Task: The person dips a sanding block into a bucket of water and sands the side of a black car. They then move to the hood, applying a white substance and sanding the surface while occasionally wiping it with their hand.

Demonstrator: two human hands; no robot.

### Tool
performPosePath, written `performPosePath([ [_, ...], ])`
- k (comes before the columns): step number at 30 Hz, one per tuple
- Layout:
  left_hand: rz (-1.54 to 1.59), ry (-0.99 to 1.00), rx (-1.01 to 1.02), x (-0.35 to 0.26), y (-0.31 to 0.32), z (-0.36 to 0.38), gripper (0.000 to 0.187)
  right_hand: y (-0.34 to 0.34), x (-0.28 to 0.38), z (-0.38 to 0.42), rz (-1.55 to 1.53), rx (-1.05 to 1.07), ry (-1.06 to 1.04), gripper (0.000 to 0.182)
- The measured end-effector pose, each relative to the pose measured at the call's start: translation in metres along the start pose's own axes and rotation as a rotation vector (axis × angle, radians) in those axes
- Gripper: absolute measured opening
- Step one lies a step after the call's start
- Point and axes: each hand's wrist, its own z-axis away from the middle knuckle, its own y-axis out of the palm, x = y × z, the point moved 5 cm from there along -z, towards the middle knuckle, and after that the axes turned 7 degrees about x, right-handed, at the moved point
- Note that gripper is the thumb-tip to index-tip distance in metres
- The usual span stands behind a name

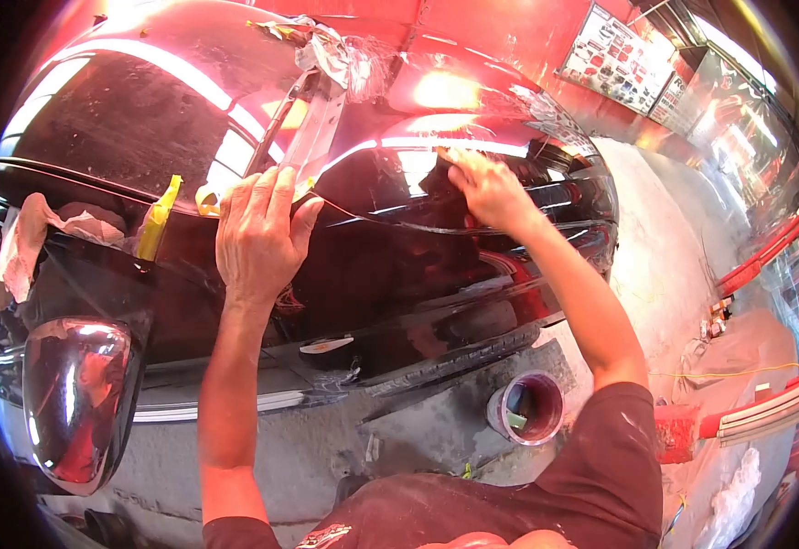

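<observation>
My left hand (257, 229) rests flat on the dark, glossy car body (376, 265), its fingers stretched out over the edge by the hood seam. Yellow masking tape (205, 198) shows beside its fingers. Farther right, my right hand (491, 188) presses its bent fingers on the shiny front panel near a bright light reflection. A small brownish edge shows at its fingertips; what it is I cannot make out. Between and beyond the hands, crumpled clear plastic (340, 69) lies at the top of a pale strip (315, 137) on the car.
A chrome-capped side mirror (79, 403) juts out at left, with crumpled pinkish paper (29, 242) and a yellow tape strip (158, 220) above it. A bucket (496, 409) with something greenish inside stands on the floor. Red-and-white bars (774, 403) and a wall poster (614, 59) are at right.
</observation>
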Motion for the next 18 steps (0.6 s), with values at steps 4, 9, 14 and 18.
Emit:
performPosePath([
  [4, 0.018, -0.016, 0.022, 0.000, -0.001, 0.000, 0.044, -0.007, -0.048, -0.058, 0.037, 0.206, 0.297, 0.043],
  [9, 0.015, -0.014, 0.000, 0.001, -0.001, 0.000, 0.043, -0.040, -0.085, -0.015, -0.313, -0.075, 0.490, 0.042],
  [14, 0.011, -0.014, -0.001, 0.002, 0.000, 0.001, 0.047, -0.008, 0.005, 0.046, 0.103, -0.010, -0.084, 0.038],
  [18, -0.006, -0.010, 0.001, 0.005, 0.002, 0.001, 0.048, -0.004, -0.014, 0.016, 0.143, 0.065, -0.010, 0.038],
])
